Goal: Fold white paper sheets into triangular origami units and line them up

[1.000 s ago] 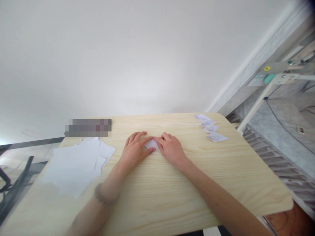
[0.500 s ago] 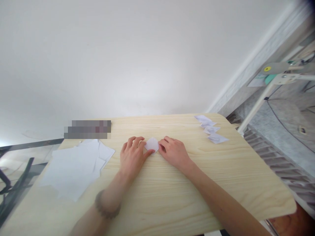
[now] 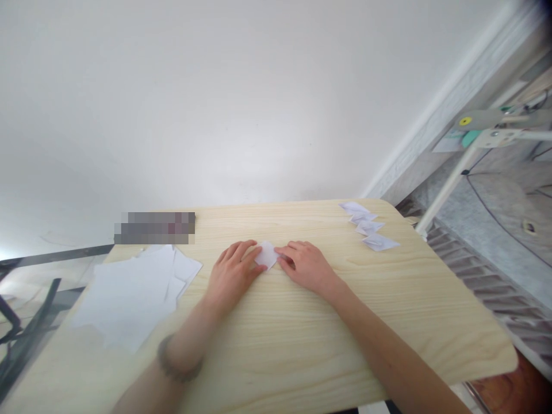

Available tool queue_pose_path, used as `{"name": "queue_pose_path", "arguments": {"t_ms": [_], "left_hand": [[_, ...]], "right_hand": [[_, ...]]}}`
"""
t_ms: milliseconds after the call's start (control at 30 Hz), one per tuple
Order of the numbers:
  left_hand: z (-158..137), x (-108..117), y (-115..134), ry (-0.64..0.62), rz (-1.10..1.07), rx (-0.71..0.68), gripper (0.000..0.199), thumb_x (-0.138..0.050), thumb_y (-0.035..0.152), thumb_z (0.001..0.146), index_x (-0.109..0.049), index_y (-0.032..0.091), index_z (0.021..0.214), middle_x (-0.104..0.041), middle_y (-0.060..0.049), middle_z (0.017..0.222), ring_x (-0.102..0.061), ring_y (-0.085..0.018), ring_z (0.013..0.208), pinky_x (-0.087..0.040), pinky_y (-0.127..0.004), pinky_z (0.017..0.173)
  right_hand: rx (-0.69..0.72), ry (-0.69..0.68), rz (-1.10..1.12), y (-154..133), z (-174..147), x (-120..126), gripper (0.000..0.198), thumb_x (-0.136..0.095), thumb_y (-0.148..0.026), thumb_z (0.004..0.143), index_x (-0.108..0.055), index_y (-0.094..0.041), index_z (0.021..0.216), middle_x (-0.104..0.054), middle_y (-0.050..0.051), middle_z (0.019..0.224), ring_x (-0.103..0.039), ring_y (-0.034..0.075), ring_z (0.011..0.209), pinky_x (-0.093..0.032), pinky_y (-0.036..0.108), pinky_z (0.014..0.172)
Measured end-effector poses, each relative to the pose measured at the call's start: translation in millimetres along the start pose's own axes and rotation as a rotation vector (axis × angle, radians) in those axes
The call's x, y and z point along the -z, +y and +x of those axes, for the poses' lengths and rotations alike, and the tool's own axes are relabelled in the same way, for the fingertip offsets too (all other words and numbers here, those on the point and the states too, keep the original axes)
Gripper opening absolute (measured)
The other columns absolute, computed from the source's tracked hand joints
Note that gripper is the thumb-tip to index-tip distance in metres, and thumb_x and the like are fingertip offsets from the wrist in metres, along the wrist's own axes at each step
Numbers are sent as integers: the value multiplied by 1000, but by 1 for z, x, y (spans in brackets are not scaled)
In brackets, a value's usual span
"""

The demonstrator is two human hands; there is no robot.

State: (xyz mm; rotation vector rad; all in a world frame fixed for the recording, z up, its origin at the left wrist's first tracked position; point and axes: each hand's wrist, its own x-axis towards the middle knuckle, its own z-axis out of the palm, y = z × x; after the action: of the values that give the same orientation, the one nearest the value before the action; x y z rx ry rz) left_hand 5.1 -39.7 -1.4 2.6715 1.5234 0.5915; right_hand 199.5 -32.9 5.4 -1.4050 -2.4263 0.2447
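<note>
A pale wood-grain worktop point(image 3: 276, 351) has its far edge against a white wall across the middle of the frame; its rounded right corner is at lower right. Bare wood stretches above the hands and between the forearms. At centre lies a small folded white paper point(image 3: 266, 256), one corner pointing towards the bottom of the frame; its long axis is unclear. The left hand point(image 3: 235, 270) touches its left side, thumb and forefinger apart. The right hand point(image 3: 307, 265) meets its right side, fingers curled; whether they pinch it cannot be told. White sheets point(image 3: 125, 293) lie at lower left, folded pieces point(image 3: 378, 241) right of centre.
</note>
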Motion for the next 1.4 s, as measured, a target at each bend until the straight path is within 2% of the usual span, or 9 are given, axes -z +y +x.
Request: {"name": "queue_pose_path", "arguments": {"t_ms": [67,300,467,633,733,933,1167,1267,1400], "left_hand": [[0,2,-7,-44,-56,-75,36,-48,41,82,-55,20,111,-55,-5,115,-45,-22,110,-37,-36,93],[1,3,-12,-57,-113,-55,36,-48,44,81,-58,21,107,-55,-6,110,-47,-23,105,-38,-39,91],[3,5,-10,-40,-133,-62,34,-47,41,82,-58,20,106,-57,-8,106,-49,-23,101,-39,-38,88],[3,6,-12,-35,-164,-92,35,-52,43,79,-59,22,106,-57,-7,105,-49,-23,101,-39,-39,88],[3,3,-15,-16,-195,-79,27,-50,36,82,-61,23,103,-58,-6,103,-50,-21,99,-40,-38,87],[5,2,-13,30,-309,26,21,-44,28,85,-63,21,93,-61,-5,95,-54,-18,90,-43,-32,81],[6,9,-2,-14,-503,224,26,-41,33,86,-60,21,97,-63,-3,87,-57,-14,70,-44,-26,66],[5,8,-3,-8,-750,340,26,-48,36,82,-61,19,96,-66,-4,86,-58,-15,72,-44,-25,65],[6,6,-6,55,-1144,430,26,-60,32,74,-62,15,94,-67,-6,91,-61,-17,82,-46,-27,75]], "right_hand": [[20,-1,23,3,0,1,27,-42,-26,86,-60,-20,105,-62,4,87,-54,16,85,-39,31,82],[93,10,162,15,1,2,29,-47,-30,84,-58,-22,110,-57,4,95,-55,14,80,-43,28,76],[105,53,206,22,2,-4,27,-48,-36,84,-62,-25,104,-54,4,96,-54,12,73,-44,26,71],[126,92,224,22,3,-8,24,-46,-33,85,-65,-25,98,-54,3,88,-53,11,70,-43,24,67],[112,91,245,21,3,-7,24,-45,-31,86,-66,-24,95,-54,3,87,-53,11,70,-42,24,68],[24,109,386,20,4,-6,19,-48,-29,84,-65,-22,89,-52,3,95,-54,11,73,-44,25,69],[55,274,504,13,5,-8,16,-48,-24,84,-63,-21,90,-50,6,100,-55,11,74,-46,27,73],[73,356,517,8,6,-7,16,-48,-24,84,-63,-22,90,-52,6,100,-57,13,79,-46,29,77],[70,415,585,1,7,-5,12,-54,-24,80,-64,-23,87,-56,7,102,-54,18,98,-44,34,87]]}}
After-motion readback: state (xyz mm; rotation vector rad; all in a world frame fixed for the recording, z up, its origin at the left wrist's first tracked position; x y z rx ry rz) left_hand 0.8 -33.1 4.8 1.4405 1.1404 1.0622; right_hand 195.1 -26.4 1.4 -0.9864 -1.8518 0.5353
